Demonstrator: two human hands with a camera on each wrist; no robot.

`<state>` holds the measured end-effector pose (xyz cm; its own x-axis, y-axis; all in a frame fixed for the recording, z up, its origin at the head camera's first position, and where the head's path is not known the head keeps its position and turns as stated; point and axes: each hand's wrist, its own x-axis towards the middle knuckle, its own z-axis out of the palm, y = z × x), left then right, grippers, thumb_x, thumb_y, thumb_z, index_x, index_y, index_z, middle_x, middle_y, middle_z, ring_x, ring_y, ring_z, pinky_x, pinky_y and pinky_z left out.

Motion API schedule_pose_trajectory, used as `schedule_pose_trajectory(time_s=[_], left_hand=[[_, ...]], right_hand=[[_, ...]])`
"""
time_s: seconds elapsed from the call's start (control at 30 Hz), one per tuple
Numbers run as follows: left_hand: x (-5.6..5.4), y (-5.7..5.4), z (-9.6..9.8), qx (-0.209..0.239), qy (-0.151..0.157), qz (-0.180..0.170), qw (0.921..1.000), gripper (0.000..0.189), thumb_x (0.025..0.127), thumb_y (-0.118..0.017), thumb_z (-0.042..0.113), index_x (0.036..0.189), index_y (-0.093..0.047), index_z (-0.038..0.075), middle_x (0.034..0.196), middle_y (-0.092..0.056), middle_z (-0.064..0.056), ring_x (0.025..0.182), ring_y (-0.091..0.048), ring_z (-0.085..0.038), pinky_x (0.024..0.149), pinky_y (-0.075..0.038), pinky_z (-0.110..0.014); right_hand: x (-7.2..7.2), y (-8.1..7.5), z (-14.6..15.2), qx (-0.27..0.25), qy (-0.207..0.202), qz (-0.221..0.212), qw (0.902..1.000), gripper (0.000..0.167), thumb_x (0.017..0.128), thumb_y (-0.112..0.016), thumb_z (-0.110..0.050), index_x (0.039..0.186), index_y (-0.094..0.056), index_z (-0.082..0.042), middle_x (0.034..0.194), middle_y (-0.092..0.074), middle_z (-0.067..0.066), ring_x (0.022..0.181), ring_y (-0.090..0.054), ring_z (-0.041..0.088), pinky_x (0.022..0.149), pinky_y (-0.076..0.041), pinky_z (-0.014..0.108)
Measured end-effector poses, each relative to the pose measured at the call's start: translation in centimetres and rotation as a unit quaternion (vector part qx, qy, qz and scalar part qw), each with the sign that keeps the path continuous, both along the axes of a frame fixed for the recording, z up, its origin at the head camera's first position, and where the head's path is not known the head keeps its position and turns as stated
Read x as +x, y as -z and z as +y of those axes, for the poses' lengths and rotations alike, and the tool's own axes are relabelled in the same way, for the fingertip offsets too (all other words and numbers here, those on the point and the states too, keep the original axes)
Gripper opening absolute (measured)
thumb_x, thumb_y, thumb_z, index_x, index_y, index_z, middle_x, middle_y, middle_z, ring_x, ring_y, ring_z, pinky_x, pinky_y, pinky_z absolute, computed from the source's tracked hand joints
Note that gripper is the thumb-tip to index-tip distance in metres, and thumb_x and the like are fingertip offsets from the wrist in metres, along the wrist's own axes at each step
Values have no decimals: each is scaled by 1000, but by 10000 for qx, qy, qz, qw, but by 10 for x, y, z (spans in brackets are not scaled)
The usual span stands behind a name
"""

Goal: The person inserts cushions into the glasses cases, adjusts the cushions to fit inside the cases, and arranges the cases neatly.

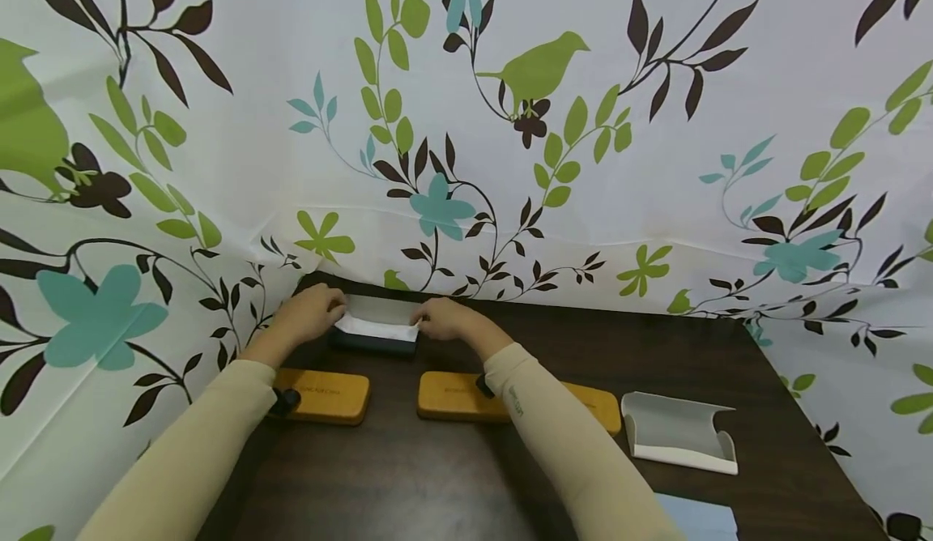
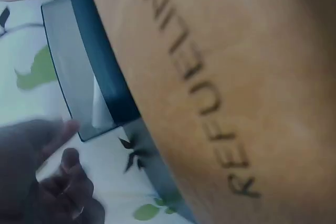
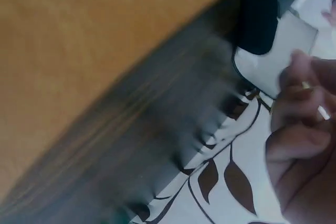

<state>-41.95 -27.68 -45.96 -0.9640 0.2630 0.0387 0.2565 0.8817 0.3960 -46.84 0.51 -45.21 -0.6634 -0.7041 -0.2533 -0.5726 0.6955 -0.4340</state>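
Note:
At the back left of the table stands a dark case [image 1: 375, 343] with its lid raised. The lid's pale inside [image 1: 379, 308] faces forward, and a white sheet or cloth [image 1: 375, 329] lies along the opening. My left hand [image 1: 312, 314] is at the lid's left side; in the left wrist view one finger touches a corner of the lid [image 2: 71, 61], with the thumb apart. On the opposite side, my right hand [image 1: 446, 319] has bent fingers [image 3: 302, 98] against or beside the lid [image 3: 278, 51]; exact contact is unclear.
Two yellow-orange cases lie under my forearms, a left one [image 1: 328, 395] and a right one [image 1: 452, 395]. An opened white sleeve or carton [image 1: 678, 434] and a light-blue flat thing [image 1: 698, 517] are at the right. Patterned cloth [image 1: 510, 201] hangs behind the table.

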Motion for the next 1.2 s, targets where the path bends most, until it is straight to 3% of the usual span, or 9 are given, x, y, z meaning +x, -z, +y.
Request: schedule_pose_trajectory(time_s=[0.07,0.17,0.23,0.37,0.63,0.87,0.93,1.07,1.2], left_hand=[[2,0,5,-713,444,161,9963,29,102,-62,25,119,-72,4,117,-66,-16,104,-62,-37,86,-51,-56],[4,0,8,-1190,943,-316,9879,34,103,-61,32,122,-73,7,123,-68,-14,115,-62,-39,94,-49,-59],[4,1,8,-1224,1060,-642,9847,33,103,-60,32,118,-75,7,116,-71,-11,110,-65,-36,94,-50,-57],[1,1,8,-1116,1085,-758,9849,31,104,-59,31,114,-76,6,104,-73,-6,98,-68,-29,90,-52,-53],[3,2,18,-1392,838,-535,9853,29,103,-62,30,115,-74,8,111,-72,-9,106,-66,-33,92,-48,-61],[10,-7,23,-1455,749,-1671,9723,42,102,-62,32,130,-64,0,129,-64,-22,123,-58,-42,102,-44,-59],[9,-10,22,-1381,774,-1514,9757,41,103,-62,31,130,-65,-1,129,-64,-22,122,-59,-41,101,-46,-57],[4,-14,23,-1449,609,-610,9857,50,97,-71,34,133,-63,1,133,-62,-21,121,-59,-40,97,-48,-60],[-3,-9,23,-1793,484,-356,9820,101,77,-88,40,157,-35,7,160,-33,-21,144,-34,-44,105,-33,-72]], right_hand=[[4,2,-3,346,-216,-1,9992,36,106,-48,-7,136,-66,-14,132,-65,7,95,-59,17,75,-47,26],[9,5,-5,736,-293,-137,9968,41,105,-47,-3,139,-64,-18,141,-61,5,101,-59,18,80,-50,26],[10,6,-6,880,-198,-192,9957,44,105,-45,-1,140,-64,-20,143,-59,4,111,-60,18,91,-51,28],[9,7,-6,988,-40,88,9951,45,106,-42,-4,141,-63,-22,149,-54,3,137,-49,18,110,-41,32],[10,12,-9,1104,-7,249,9936,41,107,-40,-7,139,-64,-17,148,-54,5,139,-47,18,111,-40,32],[12,12,-8,1097,118,14,9939,44,108,-39,-7,140,-63,-24,149,-53,3,135,-48,16,109,-42,33],[12,11,-8,954,265,264,9947,44,107,-41,-8,142,-61,-25,147,-55,1,126,-56,15,101,-47,32],[12,9,-13,608,828,1305,9861,42,106,-47,-17,148,-53,-19,143,-56,6,117,-60,20,87,-54,34],[16,9,-21,722,1106,1394,9814,77,100,-62,-46,160,-29,-11,157,-35,16,141,-41,30,102,-49,42]])
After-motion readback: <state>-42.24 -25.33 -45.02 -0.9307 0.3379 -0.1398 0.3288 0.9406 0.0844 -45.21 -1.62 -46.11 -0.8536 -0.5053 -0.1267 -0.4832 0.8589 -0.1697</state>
